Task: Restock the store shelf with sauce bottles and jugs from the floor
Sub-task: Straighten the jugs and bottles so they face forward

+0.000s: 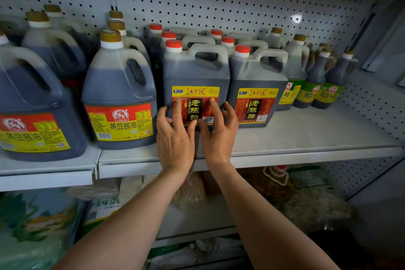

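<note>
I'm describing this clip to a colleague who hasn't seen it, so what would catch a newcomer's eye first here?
First, the two bare hands in the middle: the left hand and right hand press their fingers on the front label of a red-capped vinegar jug near the shelf edge. Next, the big gold-capped soy sauce jugs filling the shelf's left side. Smaller green-labelled bottles huddle at the back right.
</note>
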Motion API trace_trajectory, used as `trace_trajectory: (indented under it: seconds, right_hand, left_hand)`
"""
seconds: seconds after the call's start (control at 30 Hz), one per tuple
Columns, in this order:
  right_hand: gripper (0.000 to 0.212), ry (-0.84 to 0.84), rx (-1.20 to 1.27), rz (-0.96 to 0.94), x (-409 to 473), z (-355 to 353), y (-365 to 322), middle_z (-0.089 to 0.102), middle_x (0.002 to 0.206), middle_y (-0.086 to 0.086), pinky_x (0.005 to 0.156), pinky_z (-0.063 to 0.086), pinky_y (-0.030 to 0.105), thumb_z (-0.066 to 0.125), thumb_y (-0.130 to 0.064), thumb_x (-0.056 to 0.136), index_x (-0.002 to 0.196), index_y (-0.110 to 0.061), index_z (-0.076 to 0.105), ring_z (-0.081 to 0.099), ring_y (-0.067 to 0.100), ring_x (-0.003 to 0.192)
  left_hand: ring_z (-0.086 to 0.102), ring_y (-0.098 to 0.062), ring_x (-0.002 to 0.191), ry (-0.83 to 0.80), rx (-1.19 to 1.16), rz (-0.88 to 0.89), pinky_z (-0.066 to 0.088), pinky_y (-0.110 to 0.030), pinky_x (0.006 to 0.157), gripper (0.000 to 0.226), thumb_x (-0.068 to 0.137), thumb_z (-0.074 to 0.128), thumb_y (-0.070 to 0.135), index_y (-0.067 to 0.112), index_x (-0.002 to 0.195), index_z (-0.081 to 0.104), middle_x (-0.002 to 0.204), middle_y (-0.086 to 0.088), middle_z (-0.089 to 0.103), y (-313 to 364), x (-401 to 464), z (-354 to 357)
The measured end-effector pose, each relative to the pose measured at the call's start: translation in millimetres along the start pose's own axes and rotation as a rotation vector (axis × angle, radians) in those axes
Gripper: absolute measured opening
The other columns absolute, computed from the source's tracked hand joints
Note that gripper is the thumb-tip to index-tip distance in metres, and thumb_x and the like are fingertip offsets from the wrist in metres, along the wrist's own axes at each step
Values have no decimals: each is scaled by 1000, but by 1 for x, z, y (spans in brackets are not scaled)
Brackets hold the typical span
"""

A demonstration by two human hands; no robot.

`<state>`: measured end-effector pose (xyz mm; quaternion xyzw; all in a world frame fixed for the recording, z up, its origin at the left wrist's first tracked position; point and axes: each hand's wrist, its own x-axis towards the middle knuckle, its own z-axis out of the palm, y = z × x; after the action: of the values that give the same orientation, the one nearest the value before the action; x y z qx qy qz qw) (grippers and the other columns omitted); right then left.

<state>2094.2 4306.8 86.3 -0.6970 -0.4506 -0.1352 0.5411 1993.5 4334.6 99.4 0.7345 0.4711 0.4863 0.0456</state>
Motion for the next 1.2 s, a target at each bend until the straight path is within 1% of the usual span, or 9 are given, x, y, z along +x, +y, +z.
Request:
trace_trajectory:
  seconds: [0.17, 0.33, 0.53, 0.67, 0.8, 0.9, 1.03, 1.13, 1.2]
  right_hand:
    - [56, -4, 46, 3, -1, -3, 3, 33, 149, 2, 107, 49, 45, 68, -28, 97, 148, -38, 47, 39, 22, 138]
    - [46, -38, 165, 82, -3, -7, -1, 28, 145, -10, 110, 47, 46, 51, -51, 101, 146, -50, 42, 34, 15, 139]
    - [46, -24, 103, 55, -6, -9, -7, 29, 149, -1, 116, 36, 33, 33, -46, 107, 150, -39, 45, 33, 16, 141]
    - [44, -56, 103, 85, -4, -10, -7, 29, 151, -1, 112, 31, 23, 32, -45, 107, 149, -42, 45, 33, 14, 142]
    - [46, -40, 274, 147, -4, -17, -7, 36, 147, -3, 109, 38, 20, 32, -52, 103, 143, -42, 52, 38, 6, 138]
    - [47, -19, 322, 165, -5, -20, -9, 42, 143, -2, 104, 40, 13, 38, -50, 102, 144, -37, 54, 43, 3, 132]
    - [47, 3, 315, 161, -5, -25, -17, 46, 133, 1, 90, 34, -3, 46, -37, 102, 147, -24, 52, 41, -16, 116]
    - [51, 29, 307, 176, -6, -26, -17, 48, 130, -4, 91, 30, -4, 46, -38, 101, 150, -21, 49, 41, -20, 117]
    - [54, 26, 313, 194, -7, -26, -17, 49, 131, -5, 91, 30, -4, 45, -41, 101, 151, -21, 46, 41, -18, 120]
  left_hand:
    - [50, -22, 108, -10, -51, -32, 58, -39, 78, 54, 101, 47, 42, 21, 150, 36, 145, -14, 32, 2, -1, -3]
    - [49, -21, 109, -22, -85, -38, 58, -40, 81, 54, 103, 37, 45, 23, 151, 34, 147, -13, 30, 1, -2, -6]
    - [49, -21, 112, -42, -85, -48, 59, -40, 79, 60, 102, 27, 54, 23, 153, 30, 150, -12, 26, 2, -2, -6]
    - [49, -20, 112, -54, -105, -47, 59, -41, 78, 63, 101, 26, 57, 24, 154, 28, 151, -11, 25, 3, -1, -7]
    - [47, -19, 115, -58, -154, -45, 57, -37, 82, 62, 101, 26, 55, 24, 154, 32, 150, -10, 26, 1, -3, -9]
    - [45, -22, 123, -54, -166, -33, 53, -37, 88, 61, 101, 28, 51, 22, 155, 31, 152, -11, 26, 2, -4, -10]
    - [37, -28, 138, -45, -148, 28, 47, -39, 102, 63, 103, 26, 49, 14, 156, 28, 160, -12, 19, -1, -6, -9]
    - [27, -33, 146, -59, -122, 41, 38, -42, 111, 68, 103, 18, 53, 13, 157, 23, 165, -14, 12, -3, -9, -8]
    - [28, -34, 147, -86, -121, 18, 42, -43, 108, 71, 102, 14, 57, 15, 159, 16, 166, -15, 8, -3, -10, -8]
